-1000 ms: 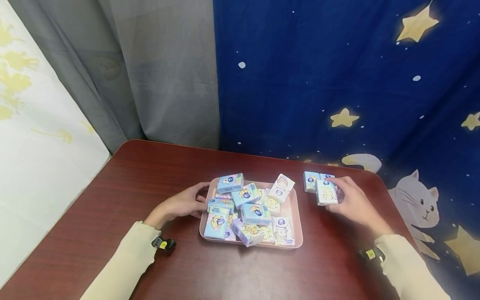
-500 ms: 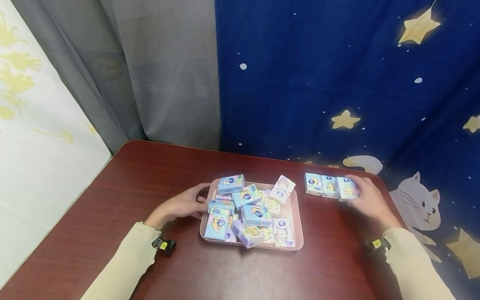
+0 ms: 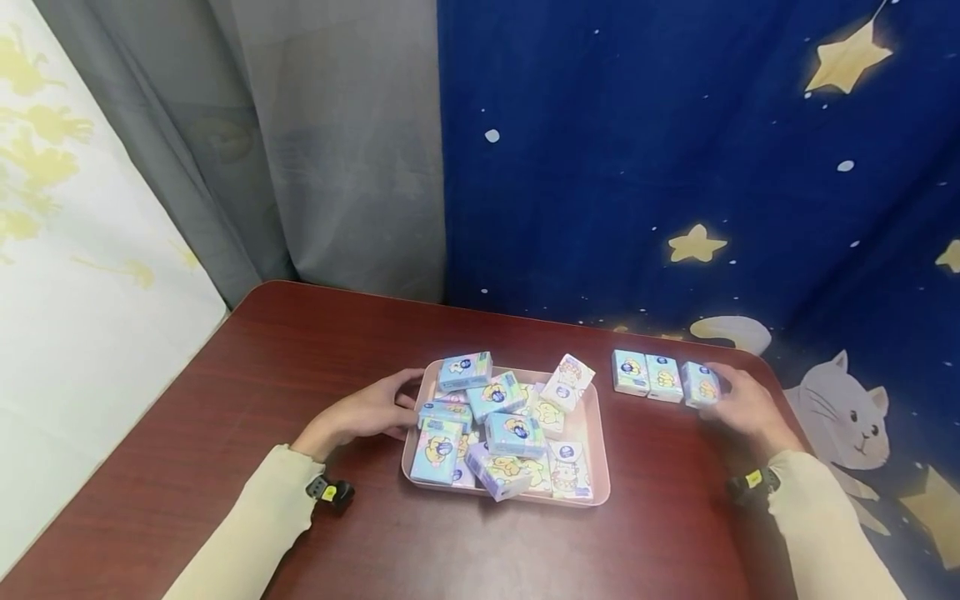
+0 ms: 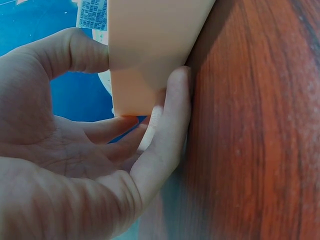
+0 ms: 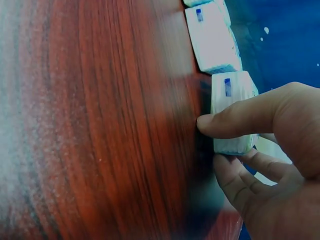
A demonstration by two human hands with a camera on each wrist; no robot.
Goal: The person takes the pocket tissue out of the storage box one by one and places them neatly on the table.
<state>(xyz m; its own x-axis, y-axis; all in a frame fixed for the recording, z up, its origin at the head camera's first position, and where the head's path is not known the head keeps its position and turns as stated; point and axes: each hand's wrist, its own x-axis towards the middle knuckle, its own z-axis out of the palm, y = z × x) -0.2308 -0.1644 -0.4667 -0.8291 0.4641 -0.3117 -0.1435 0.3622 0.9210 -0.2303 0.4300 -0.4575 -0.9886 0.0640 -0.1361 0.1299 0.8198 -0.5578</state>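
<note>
One tray (image 3: 604, 462) sits on the surface (image 3: 487, 550), heaped with small packs (image 3: 515, 434) — at least ten show. Three more packs (image 3: 664, 379) lie in a row to its right, the third just apart from the second. The left hand (image 3: 371, 408) grips the tray's left end; the right hand (image 3: 742, 407) pinches that third pack. Only the right wrist view shows the blue marks (image 5: 228, 87) on the row's near ends — only the left, fine print (image 4: 93, 14) on one pack.

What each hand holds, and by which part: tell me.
Right hand: a pack, by its near end and right side. Left hand: the tray, by its left end.
</note>
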